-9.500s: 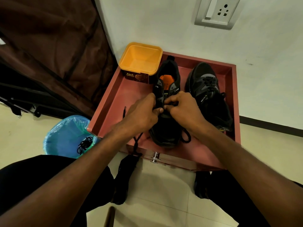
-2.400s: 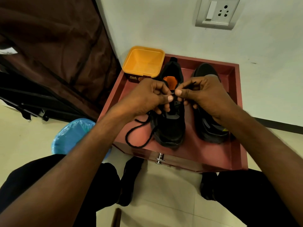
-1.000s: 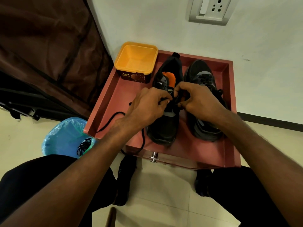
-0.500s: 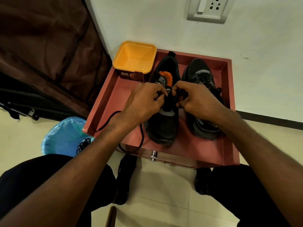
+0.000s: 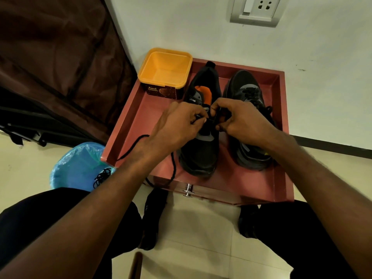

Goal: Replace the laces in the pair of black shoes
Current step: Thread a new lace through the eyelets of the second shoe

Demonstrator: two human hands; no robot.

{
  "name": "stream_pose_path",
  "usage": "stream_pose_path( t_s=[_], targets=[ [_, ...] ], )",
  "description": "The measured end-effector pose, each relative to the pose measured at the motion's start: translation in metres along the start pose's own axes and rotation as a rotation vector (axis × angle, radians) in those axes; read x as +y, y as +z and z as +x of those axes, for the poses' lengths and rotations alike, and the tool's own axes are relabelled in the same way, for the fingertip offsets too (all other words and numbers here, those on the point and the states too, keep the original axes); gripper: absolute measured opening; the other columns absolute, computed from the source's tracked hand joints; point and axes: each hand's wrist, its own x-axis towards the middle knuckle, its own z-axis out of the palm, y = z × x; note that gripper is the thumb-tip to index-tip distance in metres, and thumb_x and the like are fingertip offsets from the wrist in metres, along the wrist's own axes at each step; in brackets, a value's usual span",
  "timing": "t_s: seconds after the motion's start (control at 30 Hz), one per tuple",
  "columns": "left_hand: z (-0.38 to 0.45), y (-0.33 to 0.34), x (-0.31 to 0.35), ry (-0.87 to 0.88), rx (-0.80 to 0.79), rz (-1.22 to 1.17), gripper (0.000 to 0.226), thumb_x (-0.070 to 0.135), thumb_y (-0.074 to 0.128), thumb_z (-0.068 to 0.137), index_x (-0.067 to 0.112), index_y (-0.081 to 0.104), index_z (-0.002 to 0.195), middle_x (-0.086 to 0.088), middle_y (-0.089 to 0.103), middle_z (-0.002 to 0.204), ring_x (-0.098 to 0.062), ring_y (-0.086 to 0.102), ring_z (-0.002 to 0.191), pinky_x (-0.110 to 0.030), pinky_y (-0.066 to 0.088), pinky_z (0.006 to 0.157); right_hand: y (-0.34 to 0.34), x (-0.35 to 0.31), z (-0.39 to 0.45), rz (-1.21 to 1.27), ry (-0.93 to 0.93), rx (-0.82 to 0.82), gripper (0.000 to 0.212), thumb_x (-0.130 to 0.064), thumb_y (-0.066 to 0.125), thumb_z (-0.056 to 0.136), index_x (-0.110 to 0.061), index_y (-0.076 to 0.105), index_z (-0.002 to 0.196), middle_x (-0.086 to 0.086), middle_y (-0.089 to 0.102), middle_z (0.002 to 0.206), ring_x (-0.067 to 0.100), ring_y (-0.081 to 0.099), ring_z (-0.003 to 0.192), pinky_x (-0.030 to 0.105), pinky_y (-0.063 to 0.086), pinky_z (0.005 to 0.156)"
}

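Observation:
Two black shoes stand side by side in a reddish-brown drawer (image 5: 128, 125). The left shoe (image 5: 201, 156) has an orange lining and points its toe toward me; the right shoe (image 5: 249, 93) is laced. Over the left shoe's eyelets, my left hand (image 5: 177, 125) pinches a black lace (image 5: 173, 168), and my right hand (image 5: 241, 119) pinches the lace's other part right beside it. The lace's loose end loops under my left wrist and hangs over the drawer's front edge. My fingers hide the eyelets.
An empty yellow tub (image 5: 166, 69) sits at the drawer's back left corner. A bin with a blue liner (image 5: 76, 168) on the floor at left holds a bundle of old black laces (image 5: 101, 177). A white wall stands behind, a brown fabric wardrobe (image 5: 50, 57) at left.
Over the last seconds both hands dropped from mid-air back onto the left shoe's eyelets. The lace's loose loop shifted from lying inside the drawer to trailing over its front edge.

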Motion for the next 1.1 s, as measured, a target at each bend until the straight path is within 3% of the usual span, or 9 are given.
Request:
stream_pose_path(
  t_s=[0.1, 0.23, 0.3, 0.4, 0.67, 0.77, 0.87, 1.0, 1.1],
  targets=[
    [-0.003, 0.001, 0.003, 0.004, -0.023, 0.077, 0.023, 0.023, 0.068, 0.097, 0.029, 0.076, 0.119, 0.017, 0.060, 0.065, -0.001, 0.058, 0.058, -0.010, 0.035, 0.052, 0.000, -0.001, 0.000, -0.002, -0.001, -0.004, 0.034, 0.005, 0.071, 0.088, -0.022, 0.064, 0.106, -0.015, 0.061, 0.083, -0.012, 0.060, 0.064, 0.006, 0.044, 0.058],
    [-0.002, -0.002, 0.002, -0.026, -0.031, -0.028, 0.026, 0.031, 0.075, 0.093, 0.032, 0.076, 0.119, 0.008, 0.078, 0.100, -0.003, 0.071, 0.089, -0.020, 0.057, 0.073, -0.001, 0.000, 0.000, -0.004, 0.000, 0.002, 0.033, 0.000, 0.075, 0.087, -0.026, 0.063, 0.104, -0.012, 0.065, 0.086, -0.002, 0.064, 0.065, 0.017, 0.046, 0.064],
    [-0.004, -0.001, 0.003, -0.065, -0.039, -0.101, 0.016, 0.035, 0.078, 0.091, 0.034, 0.079, 0.107, 0.008, 0.078, 0.089, 0.002, 0.069, 0.072, -0.026, 0.058, 0.063, -0.001, 0.000, 0.000, -0.010, 0.000, 0.005, 0.033, -0.002, 0.076, 0.087, -0.027, 0.063, 0.104, -0.011, 0.066, 0.087, -0.001, 0.064, 0.065, 0.019, 0.046, 0.064],
    [-0.006, 0.001, 0.007, -0.098, -0.018, -0.166, 0.005, 0.030, 0.075, 0.094, 0.027, 0.078, 0.094, 0.008, 0.067, 0.064, -0.003, 0.056, 0.041, -0.022, 0.042, 0.039, 0.000, -0.001, 0.000, -0.011, 0.005, 0.007, 0.033, -0.003, 0.077, 0.088, -0.027, 0.063, 0.106, -0.012, 0.065, 0.087, 0.002, 0.066, 0.066, 0.019, 0.048, 0.065],
    [-0.001, 0.000, 0.007, -0.063, -0.042, 0.100, 0.004, 0.030, 0.070, 0.094, 0.031, 0.073, 0.093, 0.012, 0.047, 0.054, -0.005, 0.048, 0.047, -0.019, 0.027, 0.045, 0.001, 0.001, 0.001, 0.007, -0.010, 0.010, 0.031, -0.002, 0.074, 0.089, -0.026, 0.064, 0.105, -0.012, 0.066, 0.089, 0.005, 0.066, 0.068, 0.017, 0.048, 0.064],
    [0.006, 0.004, 0.001, -0.105, -0.071, -0.022, 0.008, 0.030, 0.073, 0.093, 0.035, 0.075, 0.089, 0.012, 0.054, 0.055, -0.001, 0.051, 0.048, -0.024, 0.036, 0.048, 0.001, 0.003, 0.001, 0.014, -0.007, 0.025, 0.030, -0.003, 0.075, 0.089, -0.025, 0.064, 0.106, -0.010, 0.067, 0.089, -0.003, 0.061, 0.062, 0.010, 0.044, 0.057],
    [0.011, 0.003, -0.006, -0.129, -0.136, -0.107, 0.009, 0.028, 0.074, 0.092, 0.036, 0.078, 0.090, 0.012, 0.072, 0.077, -0.005, 0.066, 0.069, -0.032, 0.054, 0.061, 0.003, 0.004, 0.000, 0.019, -0.007, 0.036, 0.030, -0.004, 0.076, 0.088, -0.026, 0.065, 0.105, -0.007, 0.067, 0.085, -0.003, 0.057, 0.056, 0.010, 0.042, 0.054],
    [0.017, -0.004, -0.008, -0.115, -0.248, 0.015, 0.009, 0.034, 0.075, 0.090, 0.040, 0.079, 0.096, 0.013, 0.072, 0.085, -0.013, 0.068, 0.077, -0.038, 0.060, 0.070, 0.004, 0.001, 0.001, 0.016, -0.014, 0.036, 0.030, -0.003, 0.076, 0.088, -0.026, 0.067, 0.104, -0.008, 0.069, 0.087, -0.003, 0.063, 0.065, 0.009, 0.044, 0.058],
    [0.019, -0.002, -0.004, -0.126, -0.220, 0.055, 0.012, 0.035, 0.074, 0.085, 0.040, 0.078, 0.095, 0.011, 0.069, 0.081, -0.019, 0.068, 0.075, -0.041, 0.061, 0.068, 0.005, 0.000, 0.003, 0.008, -0.024, 0.050, 0.030, 0.001, 0.074, 0.087, -0.023, 0.067, 0.103, -0.009, 0.070, 0.091, -0.005, 0.065, 0.072, 0.009, 0.046, 0.062]
  ],
)
